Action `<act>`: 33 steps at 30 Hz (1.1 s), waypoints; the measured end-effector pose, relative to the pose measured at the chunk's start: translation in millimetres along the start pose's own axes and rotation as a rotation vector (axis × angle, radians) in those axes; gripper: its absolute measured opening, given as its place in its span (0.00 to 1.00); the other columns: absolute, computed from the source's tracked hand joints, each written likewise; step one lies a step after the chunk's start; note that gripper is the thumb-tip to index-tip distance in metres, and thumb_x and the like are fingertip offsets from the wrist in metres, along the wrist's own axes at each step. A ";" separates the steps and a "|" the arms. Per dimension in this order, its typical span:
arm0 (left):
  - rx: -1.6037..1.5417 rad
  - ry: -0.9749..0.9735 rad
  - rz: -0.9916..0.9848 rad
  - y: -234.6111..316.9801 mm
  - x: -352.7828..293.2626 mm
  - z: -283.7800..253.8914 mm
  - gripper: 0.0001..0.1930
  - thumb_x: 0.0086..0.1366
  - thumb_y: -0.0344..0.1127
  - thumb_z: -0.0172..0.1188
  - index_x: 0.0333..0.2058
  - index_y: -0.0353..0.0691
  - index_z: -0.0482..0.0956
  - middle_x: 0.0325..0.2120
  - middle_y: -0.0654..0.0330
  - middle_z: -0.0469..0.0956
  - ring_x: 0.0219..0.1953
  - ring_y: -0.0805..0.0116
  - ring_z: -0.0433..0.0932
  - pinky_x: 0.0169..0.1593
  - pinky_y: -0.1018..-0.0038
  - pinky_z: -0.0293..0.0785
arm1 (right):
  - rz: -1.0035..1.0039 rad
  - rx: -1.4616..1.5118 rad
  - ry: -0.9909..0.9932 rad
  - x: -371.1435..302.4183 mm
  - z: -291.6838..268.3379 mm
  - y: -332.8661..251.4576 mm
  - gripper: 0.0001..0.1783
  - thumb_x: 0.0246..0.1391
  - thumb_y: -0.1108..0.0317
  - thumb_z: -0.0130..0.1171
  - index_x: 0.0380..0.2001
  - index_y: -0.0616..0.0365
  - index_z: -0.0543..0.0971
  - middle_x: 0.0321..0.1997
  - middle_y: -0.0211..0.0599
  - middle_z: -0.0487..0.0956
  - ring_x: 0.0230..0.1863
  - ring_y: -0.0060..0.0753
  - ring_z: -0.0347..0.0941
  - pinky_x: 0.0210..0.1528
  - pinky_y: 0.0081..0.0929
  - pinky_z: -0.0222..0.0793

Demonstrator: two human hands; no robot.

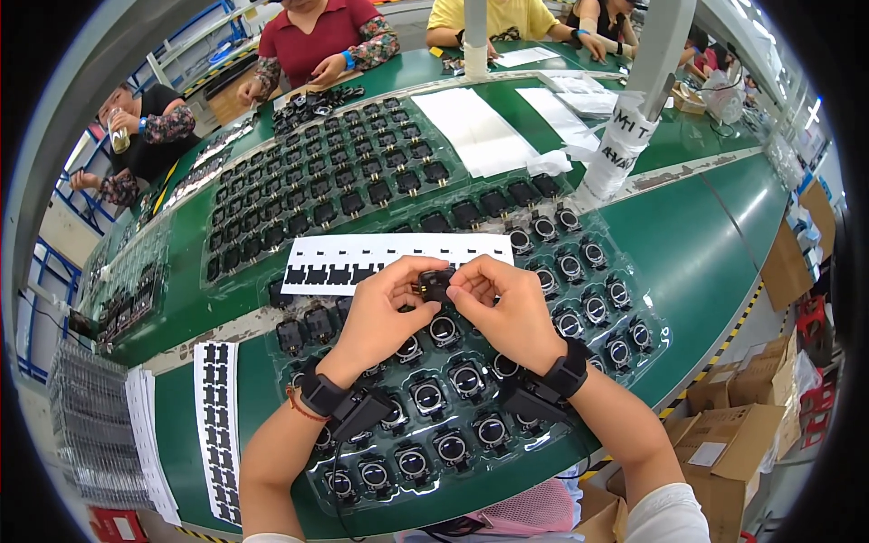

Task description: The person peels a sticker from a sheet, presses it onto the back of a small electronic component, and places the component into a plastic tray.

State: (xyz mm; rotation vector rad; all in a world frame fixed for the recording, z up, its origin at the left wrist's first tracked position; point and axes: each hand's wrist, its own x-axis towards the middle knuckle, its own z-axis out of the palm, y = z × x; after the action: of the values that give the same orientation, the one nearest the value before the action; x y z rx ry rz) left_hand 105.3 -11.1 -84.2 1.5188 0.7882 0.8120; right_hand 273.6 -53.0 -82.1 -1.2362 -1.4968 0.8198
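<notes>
Above a clear plastic tray [566,369] both my hands hold one small black square part [436,286] with gold-coloured contacts on its left edge. The fingers of my left hand [391,303] pinch it from the left. From the right, my right hand [502,303] grips its other edge with thumb and fingertips. Just behind my hands a white sheet of black die-cut stickers [312,262] lies across the tray. Rows of black parts with round, glassy centres [427,395] fill the tray's near and right sides; flat black parts [493,203] line its far edge.
A second clear tray [299,249] of flat black parts stands farther back. Another sticker strip [217,425] and stacked clear trays [90,425] are at the left. A taped post [625,136] rises from the table. Co-workers sit across; cardboard boxes [733,443] stand at the lower right.
</notes>
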 end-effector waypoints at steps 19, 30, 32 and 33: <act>0.085 -0.010 0.029 -1.6 -2.9 -1.8 0.21 0.51 0.17 0.57 0.46 0.33 0.72 0.43 0.60 0.74 0.39 0.79 0.72 0.40 0.83 0.69 | 0.120 0.030 -0.018 -0.1 -2.1 6.6 0.07 0.48 0.75 0.60 0.32 0.66 0.79 0.25 0.31 0.79 0.23 0.15 0.72 0.25 0.11 0.67; -0.051 0.239 0.018 -5.5 -0.7 -7.8 0.14 0.54 0.19 0.53 0.40 0.33 0.76 0.31 0.59 0.78 0.29 0.78 0.77 0.33 0.84 0.73 | -0.061 0.039 0.056 2.5 -1.5 11.2 0.16 0.49 0.77 0.56 0.45 0.62 0.75 0.34 0.39 0.80 0.30 0.28 0.78 0.35 0.19 0.71; -0.054 0.239 0.015 -6.0 -0.9 -8.2 0.13 0.54 0.19 0.53 0.39 0.33 0.76 0.31 0.59 0.78 0.28 0.78 0.77 0.32 0.84 0.73 | -0.239 -0.341 0.106 5.1 -5.4 15.4 0.17 0.45 0.77 0.58 0.42 0.59 0.76 0.38 0.41 0.79 0.38 0.39 0.76 0.43 0.27 0.70; -0.054 0.238 0.024 -7.0 -0.9 -8.7 0.13 0.53 0.19 0.53 0.39 0.33 0.76 0.30 0.59 0.78 0.28 0.78 0.76 0.32 0.85 0.73 | -0.237 -0.417 0.062 5.7 -5.8 20.5 0.21 0.39 0.75 0.61 0.43 0.56 0.75 0.47 0.42 0.74 0.49 0.46 0.69 0.52 0.33 0.64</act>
State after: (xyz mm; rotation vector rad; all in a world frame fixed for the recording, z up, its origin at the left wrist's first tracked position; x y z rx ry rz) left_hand 97.2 -6.6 -90.5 1.4017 0.9155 1.0367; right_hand 285.3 -42.9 -97.8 -1.3332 -1.7780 0.3172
